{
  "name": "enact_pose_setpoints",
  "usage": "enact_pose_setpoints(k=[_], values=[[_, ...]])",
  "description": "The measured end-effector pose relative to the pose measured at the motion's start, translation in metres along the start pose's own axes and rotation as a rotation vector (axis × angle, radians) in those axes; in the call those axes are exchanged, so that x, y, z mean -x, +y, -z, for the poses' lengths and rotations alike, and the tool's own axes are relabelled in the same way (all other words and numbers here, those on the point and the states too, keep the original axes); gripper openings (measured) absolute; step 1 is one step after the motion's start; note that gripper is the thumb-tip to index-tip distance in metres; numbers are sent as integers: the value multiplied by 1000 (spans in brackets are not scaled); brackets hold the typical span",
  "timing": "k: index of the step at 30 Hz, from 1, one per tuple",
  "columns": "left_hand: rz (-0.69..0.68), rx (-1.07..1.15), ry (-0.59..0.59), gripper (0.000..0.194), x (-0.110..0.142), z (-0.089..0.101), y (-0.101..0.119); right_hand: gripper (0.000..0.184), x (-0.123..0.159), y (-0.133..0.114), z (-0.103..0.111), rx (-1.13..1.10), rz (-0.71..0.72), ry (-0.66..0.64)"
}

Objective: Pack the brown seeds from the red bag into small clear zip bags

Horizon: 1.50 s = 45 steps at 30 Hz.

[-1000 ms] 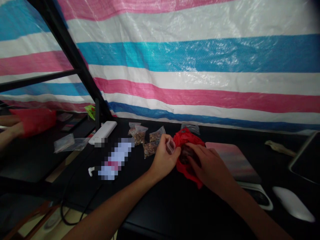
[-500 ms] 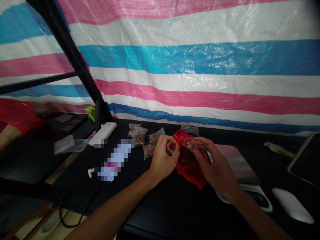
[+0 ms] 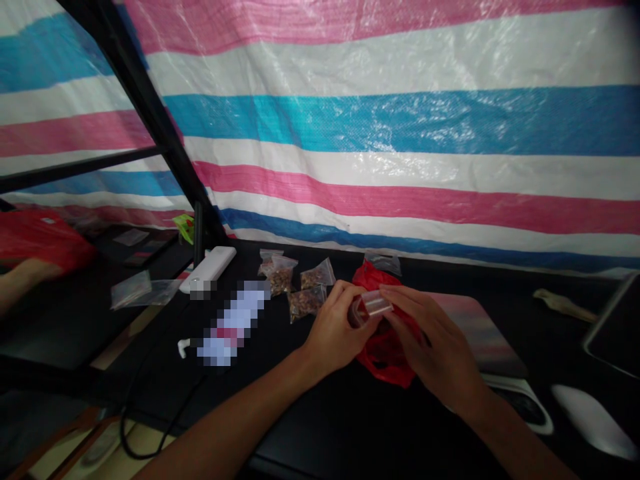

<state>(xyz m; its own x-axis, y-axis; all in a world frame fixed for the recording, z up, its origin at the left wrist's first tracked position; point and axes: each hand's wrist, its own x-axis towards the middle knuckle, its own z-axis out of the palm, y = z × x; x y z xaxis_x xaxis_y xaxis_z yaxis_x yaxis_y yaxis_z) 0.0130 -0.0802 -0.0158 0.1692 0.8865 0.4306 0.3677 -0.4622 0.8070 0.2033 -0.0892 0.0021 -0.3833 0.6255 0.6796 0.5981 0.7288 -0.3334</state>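
Note:
My left hand (image 3: 334, 327) and my right hand (image 3: 434, 348) meet over a red plastic bag (image 3: 385, 350) on the black table (image 3: 350, 420). The right hand pinches a small clear plastic cup (image 3: 376, 303), tipped on its side toward the left hand. The left hand's fingers are curled around a small clear bag (image 3: 356, 312), mostly hidden by the fingers. Three small clear bags of brown bits (image 3: 304, 300) lie just left of my left hand.
A white box (image 3: 208, 269) and a blurred white item (image 3: 231, 323) lie to the left. A pink mouse pad (image 3: 480, 330), a white mouse (image 3: 593, 421) and a screen edge (image 3: 613, 320) are on the right. Another person's arm (image 3: 23, 280) in red is at far left. A striped tarp (image 3: 400, 133) hangs behind.
My right hand came out of the red bag holding the cup, lifted it, then tipped it sideways against the bag in my left hand. The camera tilted slightly.

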Motion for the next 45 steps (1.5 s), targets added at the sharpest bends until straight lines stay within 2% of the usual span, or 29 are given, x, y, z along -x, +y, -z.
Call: enact_pose_setpoints(k=[7,12,16,21,23,27,32,35,40,45], values=[[-8,-4,23,20,0,0,-1,39,-3,4,4,71,-52,50],[6,-59,119,9,-1,1,-2,29,-10,12,10,137,-107,108],[131,-50,208,15,-2,1,-4,23,-10,18,10,214,-57,-7],[250,-10,28,23,-2,2,-8,26,-3,27,2,291,-66,-99],[238,-10,6,23,-2,3,-10,28,0,30,-1,295,-107,-146],[189,-23,63,25,-5,8,-12,32,2,31,-4,258,-220,-243],[171,17,144,25,-7,12,-10,35,-2,28,-4,219,-251,-150],[110,59,116,22,-7,11,-11,39,-3,29,-1,215,-295,-98],[54,126,29,24,-5,10,-14,31,-1,36,0,240,-358,-199],[64,142,56,27,-6,12,-15,27,2,39,-5,112,-289,-178]])
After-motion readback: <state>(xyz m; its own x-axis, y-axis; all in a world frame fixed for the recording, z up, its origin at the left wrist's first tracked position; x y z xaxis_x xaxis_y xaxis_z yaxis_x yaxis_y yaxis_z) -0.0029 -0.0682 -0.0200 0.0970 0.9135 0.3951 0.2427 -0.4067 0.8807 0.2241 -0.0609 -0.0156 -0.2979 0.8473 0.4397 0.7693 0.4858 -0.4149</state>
